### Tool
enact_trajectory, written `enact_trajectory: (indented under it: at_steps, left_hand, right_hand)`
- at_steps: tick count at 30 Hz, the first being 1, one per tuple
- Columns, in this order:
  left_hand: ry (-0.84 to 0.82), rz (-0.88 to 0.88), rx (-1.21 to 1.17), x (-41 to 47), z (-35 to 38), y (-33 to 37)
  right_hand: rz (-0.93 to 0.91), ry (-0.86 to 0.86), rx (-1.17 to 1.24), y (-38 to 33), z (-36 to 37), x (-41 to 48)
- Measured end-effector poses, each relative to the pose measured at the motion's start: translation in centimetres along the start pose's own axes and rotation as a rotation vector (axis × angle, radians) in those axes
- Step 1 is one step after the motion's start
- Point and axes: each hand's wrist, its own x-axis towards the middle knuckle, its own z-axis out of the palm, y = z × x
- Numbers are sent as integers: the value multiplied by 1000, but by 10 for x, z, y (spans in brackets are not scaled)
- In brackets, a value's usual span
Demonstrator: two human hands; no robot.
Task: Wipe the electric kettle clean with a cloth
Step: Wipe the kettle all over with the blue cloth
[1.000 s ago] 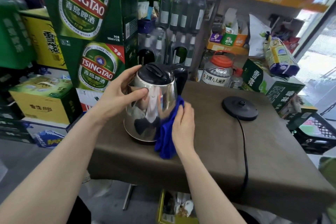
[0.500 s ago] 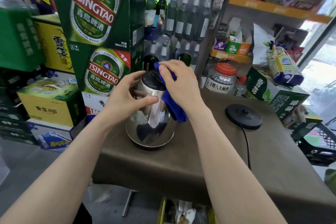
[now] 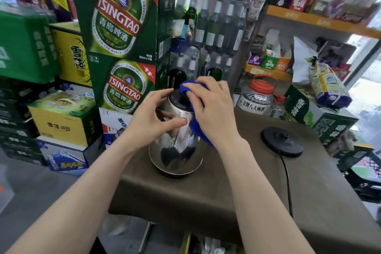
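Note:
A shiny steel electric kettle with a black lid stands on the brown-covered table. My left hand grips the kettle's upper left side, thumb across the front. My right hand holds a blue cloth and presses it over the lid and the kettle's upper right side. Most of the cloth is hidden under that hand. The handle is hidden behind my right hand.
The kettle's round black base lies to the right with its cord running toward the table's front edge. A red-capped jar and green boxes stand at the back. Stacked beer cartons rise on the left.
My right hand has carried the blue cloth up from the kettle's lower right side to its lid. The left hand has kept its hold on the kettle.

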Motion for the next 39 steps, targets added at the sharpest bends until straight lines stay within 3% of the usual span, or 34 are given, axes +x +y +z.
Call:
enact_trajectory:
  at_steps: [4, 9, 15, 20, 25, 27, 30, 35, 39]
  left_hand:
    - [-2, 13, -22, -1, 1, -2]
    - [-2, 37, 2, 0, 1, -5]
    - [-3, 45, 8, 1, -2, -2]
    - [-11, 15, 4, 0, -1, -2]
    - [-30, -3, -26, 0, -2, 1]
    - [-43, -9, -39, -1, -2, 2]
    - [-41, -5, -39, -1, -1, 1]
    - [-38, -16, -55, -1, -1, 3]
    - [-38, -13, -56, -2, -1, 1]
  right_hand:
    - [-98, -37, -148, -5, -10, -15]
    - [0, -32, -203, -19, -17, -37]
    - [-32, -279, -378, -37, -13, 10]
    - [61, 79, -36, -15, -16, -46]
    - [359, 238, 308, 4, -5, -82]
    - [309, 260, 317, -2, -2, -66]
    - [192, 157, 237, -6, 12, -30]
    - [506, 295, 370, 24, 41, -50]
    - [840, 101, 508, 31, 63, -113]
